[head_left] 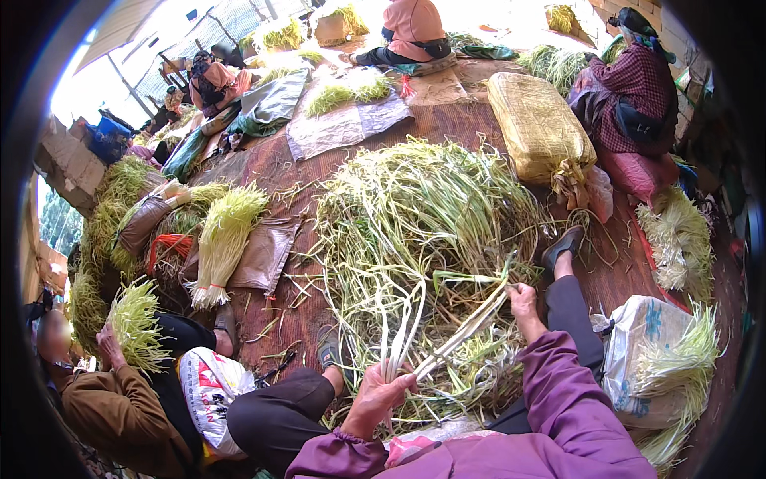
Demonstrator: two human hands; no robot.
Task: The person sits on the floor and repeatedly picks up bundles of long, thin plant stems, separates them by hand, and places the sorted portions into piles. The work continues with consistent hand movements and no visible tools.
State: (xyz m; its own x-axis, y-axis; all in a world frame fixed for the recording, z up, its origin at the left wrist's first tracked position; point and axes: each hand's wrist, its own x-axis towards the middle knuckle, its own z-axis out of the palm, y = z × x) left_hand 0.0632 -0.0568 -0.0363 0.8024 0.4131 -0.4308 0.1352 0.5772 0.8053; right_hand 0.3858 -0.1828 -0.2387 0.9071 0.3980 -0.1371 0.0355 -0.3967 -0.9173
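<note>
- Left hand (377,397): lower middle of the frame; closing thumb and fingers around the pale ends of a small bunch of white stalks (457,342).
- Right hand (524,308): right of centre; gripping the other end of several of these, which are spanning the gap between the hands.
- Remaining white stalks: fanning upward from the left hand, overlapping the loose heap (435,207).
- Loose heap: filling the middle of the frame, leaves and stems tangling.
- Person's shoe (565,246): resting beside the heap's right edge.
- Tied bundle (229,239): left of centre, partly lying on a brown sheet (267,259).
- Co-worker's hand (109,345): lower left, holding a leafy bunch (137,326).
- Yellow sack (542,132): upper right, standing near the heap.
- White sack (642,339): lower right, bearing loose stalks (678,371).
- Risk, snapping: thin stems could be breaking if the hands were drawing too hard against each other.
- Risk, slipping: stems could be dropping back into the heap if the left thumb were loosening, since the bunch is appearing untied.
- Risk, snagging: fanned leaves could be catching neighbouring stems, because they are crossing the tangle.
</note>
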